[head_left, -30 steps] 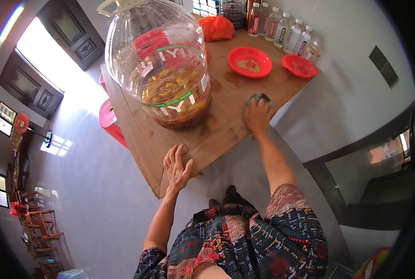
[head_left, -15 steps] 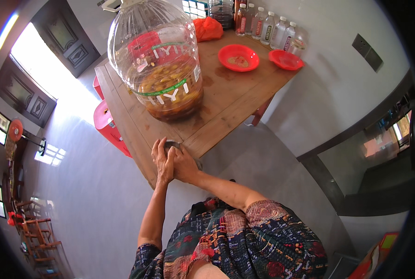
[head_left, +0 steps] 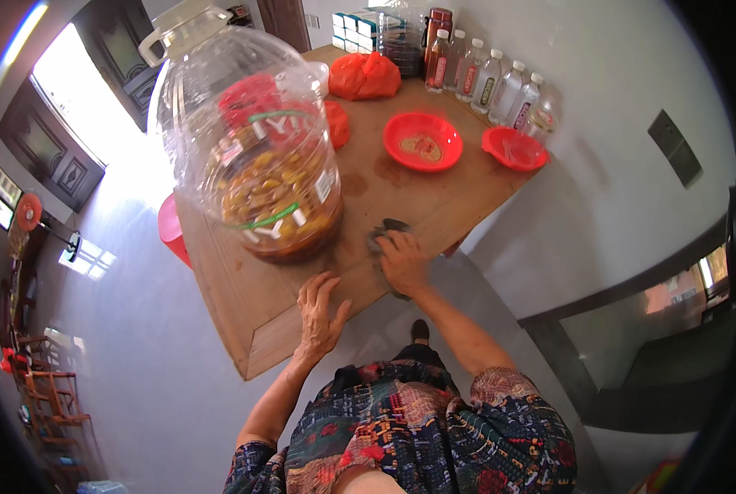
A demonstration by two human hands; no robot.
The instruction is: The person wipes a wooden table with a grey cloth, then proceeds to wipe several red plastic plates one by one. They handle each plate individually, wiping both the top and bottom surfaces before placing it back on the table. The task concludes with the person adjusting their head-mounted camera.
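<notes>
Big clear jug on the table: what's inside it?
The big clear jug holds yellowish, rounded pieces in brownish liquid, filling its lower part. Green-and-white markings hide some, and whatever lies deeper among the pieces cannot be made out.

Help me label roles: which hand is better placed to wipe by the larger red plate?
Probably the right hand: it holds the grey cloth, nearer the plate than the left hand.

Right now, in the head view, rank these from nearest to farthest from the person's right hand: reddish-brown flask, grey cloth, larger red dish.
1. Grey cloth: under the right hand, near the table's front edge.
2. Larger red dish: beyond the hand, out on the tabletop.
3. Reddish-brown flask: at the far end, partly hidden by a bottle.
</notes>
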